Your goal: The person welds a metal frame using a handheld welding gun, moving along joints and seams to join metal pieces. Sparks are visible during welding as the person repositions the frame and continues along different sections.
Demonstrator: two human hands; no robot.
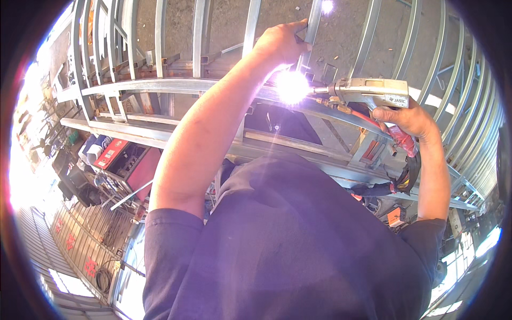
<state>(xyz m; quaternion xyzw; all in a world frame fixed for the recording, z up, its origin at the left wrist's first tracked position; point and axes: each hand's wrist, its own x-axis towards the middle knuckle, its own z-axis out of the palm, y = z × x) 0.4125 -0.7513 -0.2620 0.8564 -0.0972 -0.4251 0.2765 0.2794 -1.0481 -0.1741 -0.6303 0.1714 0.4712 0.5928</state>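
My right hand (408, 118) is wrapped round the grip of a pale welding gun (370, 88), whose nozzle points left. At its tip burns a blinding white-violet arc (292, 88), and the glare hides the joint beneath it. Just beyond the arc, my left hand (281, 42) holds an upright metal bar (314, 24) between thumb and fingers. That bar meets a long metal rail (160, 85) of a frame near the glare. A red sleeve (402, 140) covers the cable below the gun's grip.
Several parallel metal bars (368, 37) cross the far side over a concrete floor (341, 45). Nearer, another rail (298, 144) runs across in front of my body. A red machine (114, 154) stands at left; an orange box (396, 216) lies at lower right.
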